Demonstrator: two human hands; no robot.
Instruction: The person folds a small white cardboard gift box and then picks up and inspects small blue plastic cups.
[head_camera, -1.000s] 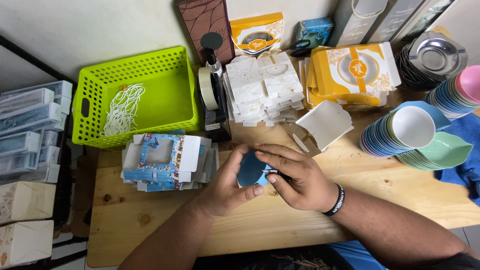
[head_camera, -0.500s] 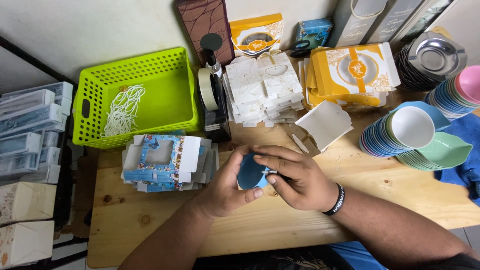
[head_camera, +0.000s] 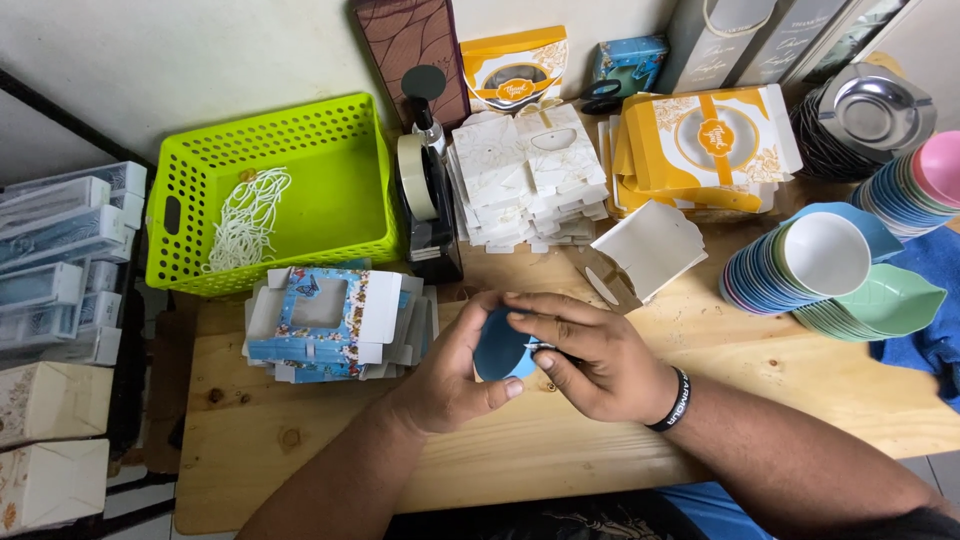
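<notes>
A wooden table (head_camera: 300, 440) is covered with a lime-green perforated basket (head_camera: 330, 190), stacked pastel bowls (head_camera: 810, 270) and a pile of flat blue box blanks (head_camera: 330, 325). Above the table's middle, a small blue round dish (head_camera: 497, 347) is gripped between the left hand (head_camera: 445, 375) and the right hand (head_camera: 590, 355), both closed around it.

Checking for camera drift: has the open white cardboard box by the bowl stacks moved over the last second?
No. The open white cardboard box sits where it did, just in front of the yellow flat-pack boxes and left of the stacked bowls.
</notes>
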